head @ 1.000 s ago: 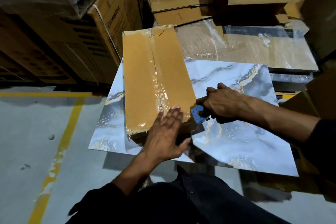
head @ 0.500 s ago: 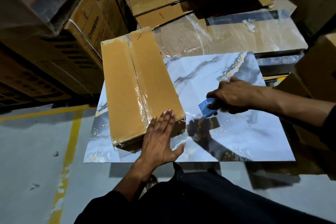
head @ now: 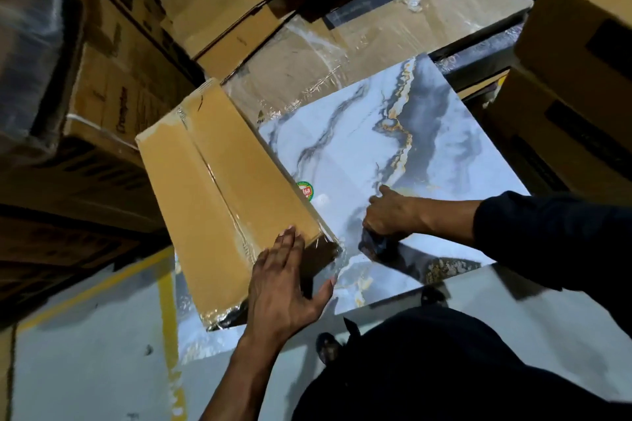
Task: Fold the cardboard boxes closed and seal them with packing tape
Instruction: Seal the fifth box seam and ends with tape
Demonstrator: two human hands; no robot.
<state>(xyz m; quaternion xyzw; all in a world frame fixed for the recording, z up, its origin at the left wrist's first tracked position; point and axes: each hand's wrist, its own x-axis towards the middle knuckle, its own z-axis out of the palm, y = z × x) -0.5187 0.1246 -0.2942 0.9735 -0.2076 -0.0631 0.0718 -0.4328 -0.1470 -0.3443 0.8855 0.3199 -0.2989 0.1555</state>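
stacked carton [head: 113,106]: blurred brand word, seemingly "Crompton"; round sticker [head: 305,190] on tile: print unreadable

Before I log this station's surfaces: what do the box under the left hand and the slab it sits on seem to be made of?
The box looks like plain brown cardboard, matte, with glossy clear tape along its centre seam and near end. The slab looks like polished marble-pattern tile or laminate: grey and gold veining, mirror-like reflections near the right hand. Which one, I cannot tell.

Dark object under right hand [head: 393,215] — blurred, mostly hidden
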